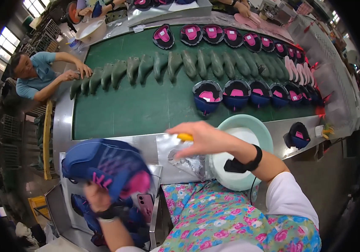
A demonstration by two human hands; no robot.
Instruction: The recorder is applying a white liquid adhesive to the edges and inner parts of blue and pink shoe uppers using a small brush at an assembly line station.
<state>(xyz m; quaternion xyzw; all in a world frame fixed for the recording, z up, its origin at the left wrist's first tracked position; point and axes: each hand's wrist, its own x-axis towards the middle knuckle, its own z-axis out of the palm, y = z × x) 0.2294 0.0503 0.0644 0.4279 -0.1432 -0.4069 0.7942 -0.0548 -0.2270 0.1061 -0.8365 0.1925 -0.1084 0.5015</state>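
My left hand (98,196) grips a dark blue shoe upper (112,161) with pink laces and a pink lining, tilted at the near left; both are a little blurred. Close to the green belt's near edge, my right hand (201,138) is closed around a short yellow handle (185,137); whatever it belongs to is hidden by the hand. Beneath that hand lies a metal sheet (167,147) smeared with white residue. A pale green basin (268,138) holding white liquid or powder stands under my right forearm.
Rows of shoe uppers (207,96) and dark green shoe lasts (146,67) stand on the green belt (138,113). More blue uppers and a pink phone (145,206) sit in a metal bin at my left. Across the belt's left end, a person (41,73) handles lasts.
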